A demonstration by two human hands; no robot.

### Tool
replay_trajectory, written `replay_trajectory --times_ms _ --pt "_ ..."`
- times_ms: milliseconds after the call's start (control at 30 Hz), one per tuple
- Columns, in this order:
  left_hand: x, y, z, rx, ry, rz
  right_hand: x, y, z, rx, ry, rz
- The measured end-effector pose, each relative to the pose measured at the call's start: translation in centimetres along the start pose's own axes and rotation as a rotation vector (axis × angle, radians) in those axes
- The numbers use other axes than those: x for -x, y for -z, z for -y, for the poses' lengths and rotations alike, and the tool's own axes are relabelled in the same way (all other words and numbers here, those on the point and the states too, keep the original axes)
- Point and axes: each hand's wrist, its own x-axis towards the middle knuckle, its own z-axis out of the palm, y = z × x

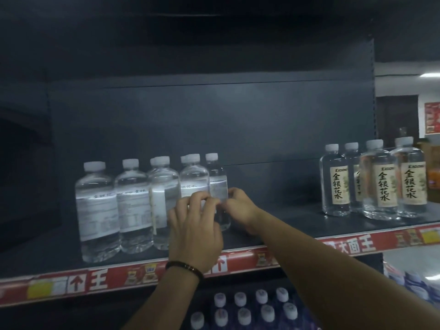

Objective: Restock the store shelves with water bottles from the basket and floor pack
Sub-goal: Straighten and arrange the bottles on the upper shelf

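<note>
While both hands work on the end bottle (217,179), the job looks about midway. That bottle stands upright on the shelf (285,225) at the right of the left group (133,198), touching its neighbour. The left hand (195,229) reaches over from the front, its fingers bent and pinching at the label. The right hand (238,203) curls its fingers and thumb against the bottle's right side. How hard either one squeezes I cannot tell. Several bottles already stand in the left group, most with labels turned away, and the right group (378,184) stands label-forward at the far end. Between the two groups a wide stretch of shelf holds nothing, so more bottles are probably due there. Capped bottles (250,306) fill the level below. Neither basket nor floor pack is in view.
</note>
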Motion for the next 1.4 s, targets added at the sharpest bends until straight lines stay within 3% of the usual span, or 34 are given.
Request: replay_trajectory --times_ms 167,500,633,700,833,933,1033,1133,1400 --pt "-0.1 -0.2 0.0 -0.023 -0.011 -0.009 -0.1 1.3 -1.0 0.041 0.042 0.041" --pt "-0.3 0.2 -0.6 -0.095 -0.033 0.048 2.6 3.3 -0.8 0.186 0.067 -0.124" --pt "-0.6 0.4 -1.4 -0.099 -0.203 0.014 4.6 4.7 -0.3 0.252 0.038 -0.161" --pt "-1.0 0.6 -3.0 0.073 -0.245 0.029 5.1 5.5 -0.3 0.256 0.032 -0.190" --pt "-3.2 0.2 -7.8 0.522 0.228 0.139 6.0 7.9 -0.6 0.328 -0.007 -0.211" --pt "-5.2 -2.1 -9.7 0.659 0.449 0.401 6.8 10.4 -1.1 0.379 -0.034 -0.177" --pt "-6.2 -4.1 -11.3 0.792 0.488 0.564 7.8 13.2 -1.6 0.455 -0.057 -0.178" --pt "-6.6 -5.6 -13.5 1.049 0.532 0.674 9.2 15.8 -2.5 0.544 -0.046 -0.283" --pt "-7.4 -8.2 -20.2 1.191 0.475 0.669 12.0 21.4 -5.3 0.623 0.020 -0.452"
